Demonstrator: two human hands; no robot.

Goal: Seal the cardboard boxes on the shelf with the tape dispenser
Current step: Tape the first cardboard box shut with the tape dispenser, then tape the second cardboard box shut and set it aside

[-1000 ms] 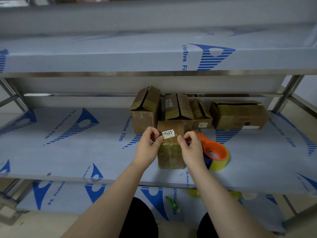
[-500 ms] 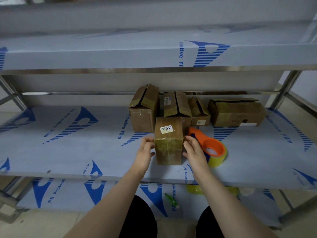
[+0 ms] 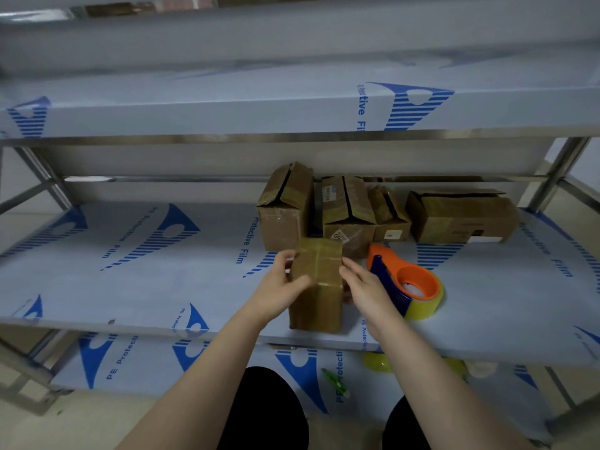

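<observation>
A small cardboard box (image 3: 319, 287) wrapped in clear tape stands near the front edge of the middle shelf (image 3: 130, 287). My left hand (image 3: 279, 287) grips its left edge, with the thumb across the near face. My right hand (image 3: 367, 287) presses fairly straight fingers against the box's right side. The orange and blue tape dispenser (image 3: 412, 284), loaded with a yellowish roll, lies on the shelf just right of my right hand, and neither hand touches it.
Several cardboard boxes stand at the back: a tilted one (image 3: 282, 216), a middle one (image 3: 349, 206), a small one (image 3: 389, 216) and a long one (image 3: 461, 216). The upper shelf (image 3: 227, 115) overhangs. Yellow tape rolls (image 3: 376, 363) and a green item (image 3: 334, 381) lie below.
My hands slid from the box's top down to its sides and turned the box. Its white label has left the upper face. The dispenser has not moved.
</observation>
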